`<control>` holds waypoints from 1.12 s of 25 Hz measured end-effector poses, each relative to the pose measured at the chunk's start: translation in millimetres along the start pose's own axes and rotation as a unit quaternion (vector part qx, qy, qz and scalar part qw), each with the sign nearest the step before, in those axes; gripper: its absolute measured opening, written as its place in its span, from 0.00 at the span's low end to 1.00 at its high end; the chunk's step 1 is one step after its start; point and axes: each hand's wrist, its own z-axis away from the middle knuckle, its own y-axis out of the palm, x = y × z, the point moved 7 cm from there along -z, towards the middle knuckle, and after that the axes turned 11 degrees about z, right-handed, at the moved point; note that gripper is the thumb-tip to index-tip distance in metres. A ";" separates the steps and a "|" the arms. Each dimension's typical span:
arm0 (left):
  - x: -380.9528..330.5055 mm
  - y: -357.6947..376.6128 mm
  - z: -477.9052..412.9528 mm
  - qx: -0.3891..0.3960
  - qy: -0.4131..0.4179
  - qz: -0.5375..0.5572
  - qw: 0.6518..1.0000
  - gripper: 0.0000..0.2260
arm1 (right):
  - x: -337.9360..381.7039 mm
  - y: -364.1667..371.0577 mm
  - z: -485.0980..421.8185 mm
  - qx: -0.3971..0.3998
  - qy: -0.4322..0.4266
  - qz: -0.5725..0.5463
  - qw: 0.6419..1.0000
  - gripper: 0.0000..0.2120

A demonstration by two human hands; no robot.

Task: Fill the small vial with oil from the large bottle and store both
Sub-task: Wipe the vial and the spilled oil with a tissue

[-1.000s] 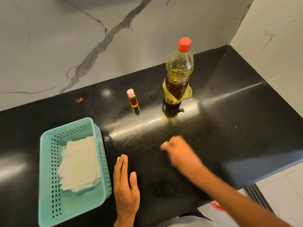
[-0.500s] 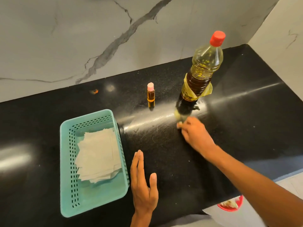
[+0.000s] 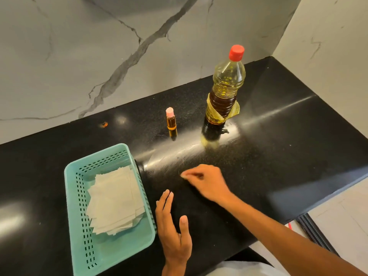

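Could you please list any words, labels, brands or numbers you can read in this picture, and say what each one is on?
No text here can be read.
On the large bottle, the yellow label is crumpled and any print is illegible.
On the small vial, no label is visible.
On the paper sheets in the teal basket, no writing shows.

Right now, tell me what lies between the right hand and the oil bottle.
Head view: only bare black countertop, streaked with glare, between right hand and oil bottle.
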 end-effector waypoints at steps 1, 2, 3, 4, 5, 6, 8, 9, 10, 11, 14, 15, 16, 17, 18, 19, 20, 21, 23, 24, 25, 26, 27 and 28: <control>-0.3 0.2 -0.6 0.006 0.002 -0.001 1.000 0.28 | -17.4 -13.7 12.1 -0.002 0.109 -0.176 0.978 0.09; -1.2 0.6 -0.9 0.012 0.003 -0.003 1.000 0.28 | -27.2 -21.7 25.2 0.003 0.175 -0.343 0.923 0.10; -1.8 0.8 -0.7 0.017 0.006 -0.002 1.000 0.28 | -31.7 -30.4 37.6 -0.002 0.204 -0.451 0.869 0.11; -3.6 2.6 -1.0 0.024 0.009 0.002 1.000 0.28 | -36.1 -39.9 50.0 -0.014 0.216 -0.510 0.833 0.12; -6.8 6.3 -1.9 0.031 0.013 0.008 0.999 0.28 | -40.1 -49.3 63.0 -0.027 0.223 -0.540 0.811 0.13; -11.0 11.0 -3.7 0.039 0.019 0.015 0.999 0.28 | -43.4 -56.5 73.9 -0.041 0.227 -0.559 0.796 0.14; -22.3 27.6 -5.5 0.060 0.030 0.033 0.997 0.27 | -53.4 -71.1 95.5 -0.079 0.238 -0.570 0.783 0.15; -28.4 38.3 -5.2 0.073 0.032 0.042 0.996 0.28 | -58.8 -78.6 105.3 -0.097 0.241 -0.567 0.781 0.14; -34.6 51.2 -4.2 0.089 0.034 0.050 0.994 0.28 | -64.7 -86.8 114.1 -0.119 0.242 -0.559 0.784 0.14; -40.6 63.6 -2.5 0.106 0.036 0.057 0.992 0.28 | -69.8 -95.8 122.0 -0.143 0.240 -0.550 0.787 0.13; -59.6 100.3 11.6 0.154 0.052 0.072 0.984 0.27 | -98.5 -125.5 149.8 -0.218 0.239 -0.474 0.819 0.09; -65.2 110.4 18.2 0.167 0.061 0.072 0.982 0.27 | -113.7 -135.0 161.6 -0.241 0.248 -0.428 0.835 0.08; -70.1 118.8 24.7 0.176 0.070 0.068 0.980 0.26 | -131.3 -143.8 174.3 -0.262 0.257 -0.374 0.852 0.07; -74.6 127.1 33.4 0.181 0.076 0.063 0.979 0.26 | -152.3 -153.7 191.1 -0.288 0.267 -0.309 0.866 0.06; -77.6 133.8 41.3 0.180 0.078 0.056 0.979 0.26 | -172.3 -165.2 208.4 -0.326 0.271 -0.231 0.876 0.05; -80.2 140.7 49.1 0.178 0.077 0.046 0.980 0.26 | -190.5 -178.7 226.5 -0.371 0.270 -0.142 0.877 0.04; -82.9 148.9 58.1 0.175 0.074 0.034 0.981 0.26 | -211.7 -189.7 245.6 -0.417 0.267 -0.065 0.866 0.05; -85.9 157.3 67.1 0.174 0.072 0.022 0.982 0.25 | -236.5 -194.5 261.2 -0.447 0.262 -0.017 0.855 0.06; -93.4 178.6 90.1 0.171 0.062 -0.002 0.983 0.22 | -305.0 -183.5 277.9 -0.429 0.279 -0.004 0.859 0.06; -97.3 188.1 100.9 0.175 0.057 -0.010 0.983 0.21 | -340.4 -168.5 280.8 -0.401 0.307 -0.024 0.863 0.04; -101.6 198.6 112.2 0.183 0.055 -0.013 0.981 0.20 | -374.1 -152.1 283.2 -0.374 0.342 -0.046 0.861 0.04; -106.8 209.3 123.2 0.195 0.058 -0.015 0.979 0.20 | -404.1 -136.0 284.3 -0.351 0.379 -0.063 0.854 0.05; -111.2 222.3 135.3 0.212 0.065 -0.017 0.975 0.19 | -433.4 -120.0 285.3 -0.331 0.415 -0.073 0.844 0.07; -115.4 234.6 146.4 0.233 0.074 -0.018 0.970 0.18 | -457.4 -106.2 284.2 -0.317 0.444 -0.078 0.834 0.09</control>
